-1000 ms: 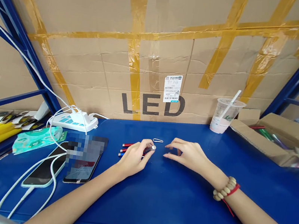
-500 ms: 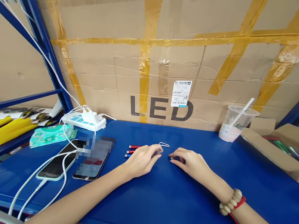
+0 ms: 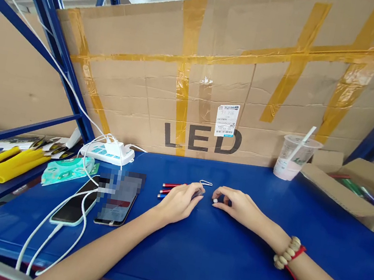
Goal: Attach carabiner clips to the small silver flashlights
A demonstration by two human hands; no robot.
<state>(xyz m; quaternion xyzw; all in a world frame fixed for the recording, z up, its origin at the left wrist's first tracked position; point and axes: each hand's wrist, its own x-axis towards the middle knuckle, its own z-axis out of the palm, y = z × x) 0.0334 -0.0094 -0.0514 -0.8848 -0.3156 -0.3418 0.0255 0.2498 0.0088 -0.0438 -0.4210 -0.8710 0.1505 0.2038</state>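
Observation:
My left hand point(image 3: 181, 201) rests on the blue tabletop with its fingers curled and pinched. Something small and greyish shows at its fingertips, too hidden to name. Beside and partly behind this hand lie two red metal-tipped sticks point(image 3: 171, 185) and a blue one point(image 3: 161, 196); their other ends are covered. Facing it, my right hand point(image 3: 237, 202) pinches a small shiny whitish piece point(image 3: 214, 201) between thumb and fingers, close to the surface. A gap separates the hands. Just beyond them lies a thin silver clip-like loop point(image 3: 206, 183).
Left stand two phones point(image 3: 117, 207), white cables point(image 3: 83, 223), a teal packet point(image 3: 66, 170) and a white power strip point(image 3: 109, 151). At right are a cup with a straw point(image 3: 291, 163) and an open cardboard box point(image 3: 341, 195). A large cardboard sheet point(image 3: 143, 104) backs the blue shelf.
The view has shifted slightly. The small piece in my right hand now shows a bright whitish side where it looked darker before. Both hands stay nearly in place.

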